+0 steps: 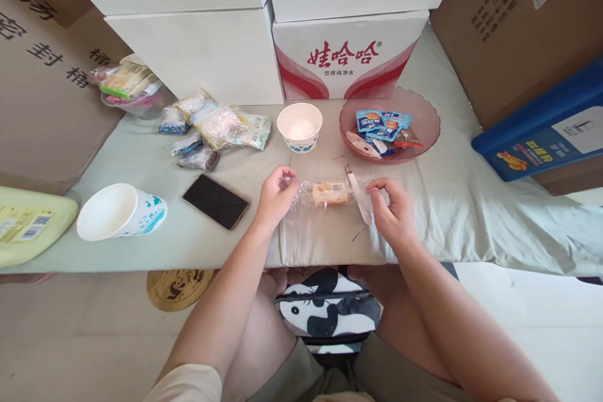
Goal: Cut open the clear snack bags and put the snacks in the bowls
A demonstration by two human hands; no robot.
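A small golden snack, perhaps a pastry, in a clear wrapper (330,193) with a barcode lies between my hands, just above the cloth. My left hand (277,196) pinches the left end of the wrapper. At its right end, the fingers of my right hand (393,204) are closed on the clear film. A slim, knife-like thing (361,196) with a pale blade and a dark tip lies slanted beside my right fingertips; the film partly covers it. Behind the snack stands a white paper bowl (300,127) with a blue pattern.
A pink glass bowl (426,125) holds several snack packets. At left are a black phone (215,201), wrapped snacks (221,127), a tilted paper tub (122,211) and a yellow-green jug (35,225). White boxes (351,63) and brown cartons (522,31) bound the cloth-covered table (471,226).
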